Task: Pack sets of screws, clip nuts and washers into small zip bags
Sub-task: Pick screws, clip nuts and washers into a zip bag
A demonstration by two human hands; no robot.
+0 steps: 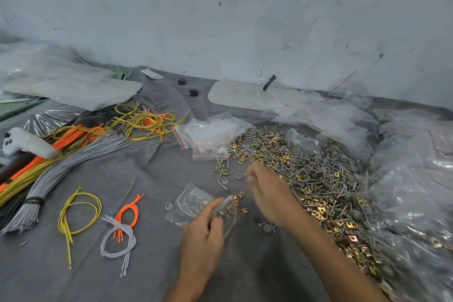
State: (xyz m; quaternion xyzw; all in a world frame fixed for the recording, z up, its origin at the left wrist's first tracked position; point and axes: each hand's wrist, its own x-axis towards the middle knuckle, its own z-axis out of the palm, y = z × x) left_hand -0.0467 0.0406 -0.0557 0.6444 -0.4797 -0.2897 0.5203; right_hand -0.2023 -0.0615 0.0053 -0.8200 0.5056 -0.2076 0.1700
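Observation:
My left hand (pixel 204 229) pinches a small clear zip bag (pixel 193 203) at its open edge, low on the grey cloth; a few clip nuts show inside. My right hand (pixel 268 191) hovers just right of the bag with its fingers curled and blurred at the edge of the hardware pile (pixel 318 179), a heap of screws, gold clip nuts and grey washers. Whether those fingers hold anything I cannot see. Loose washers (pixel 239 176), a screw (pixel 222 185) and clip nuts (pixel 241 195) lie between the hands. A stack of empty zip bags (pixel 208 133) with red strips lies beyond.
Bundles of orange, yellow and grey cords (pixel 61 152) spread over the left of the grey cloth (pixel 147 174), with small looped sets (pixel 117 230) nearer me. Crumpled clear plastic sheets (pixel 404 167) ring the pile on the right. A wall (pixel 220 19) stands behind.

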